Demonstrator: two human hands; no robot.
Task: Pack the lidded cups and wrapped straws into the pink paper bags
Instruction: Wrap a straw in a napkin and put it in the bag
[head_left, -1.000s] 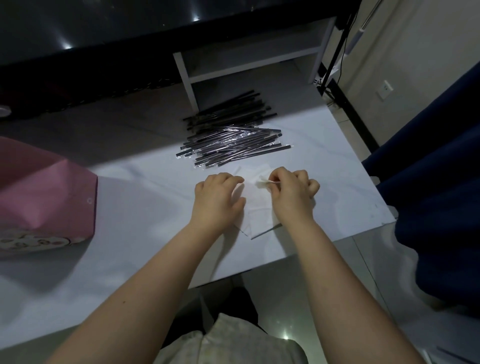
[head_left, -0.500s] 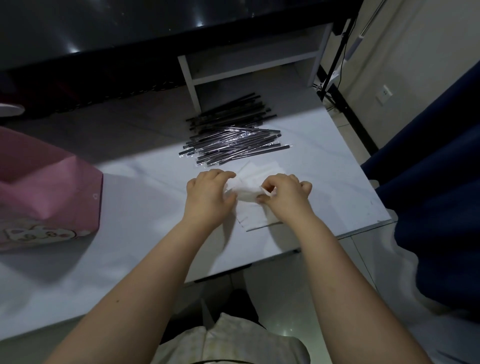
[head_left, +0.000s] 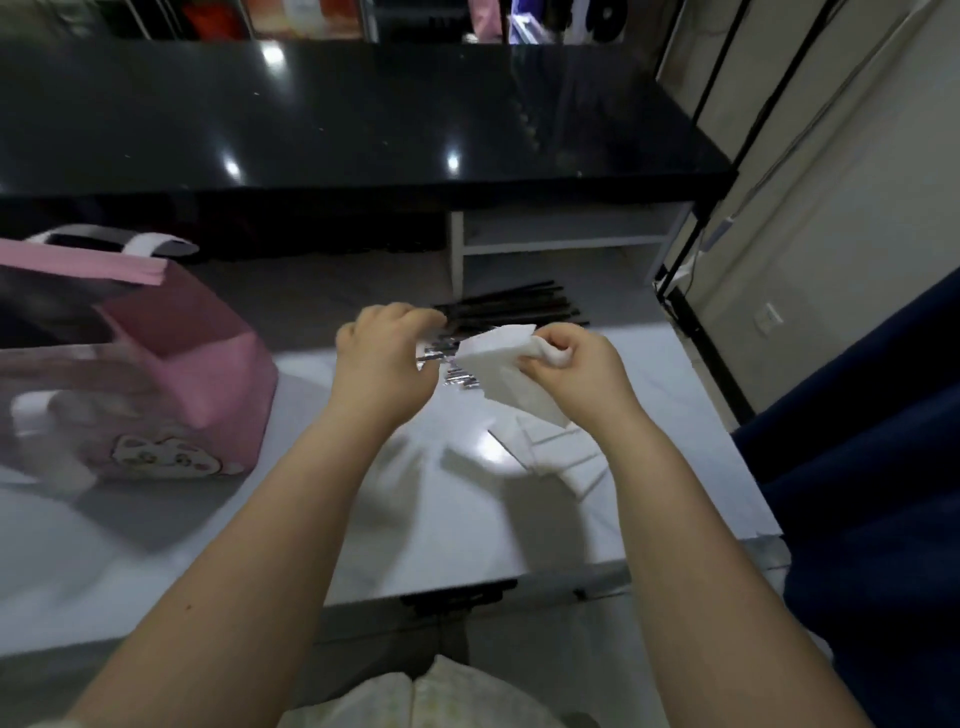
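Head view: right hand (head_left: 576, 369) pinches a white folded napkin (head_left: 509, 379), lifted clear of the worktop (head_left: 363, 519) since 0.5 s ago; left hand (head_left: 384, 358) curled beside it (contents unreadable, blurred). The wrapped straws (head_left: 519, 306) lie behind the hands, pink paper bag (head_left: 218, 384) at left, so straw packing looks pending.

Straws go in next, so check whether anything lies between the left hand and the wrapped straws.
Nothing visible does. The left hand hovers right at the left end of the wrapped straws. The white napkin pinched in the right hand hides part of the pile from view, but it sits to the right of that hand.
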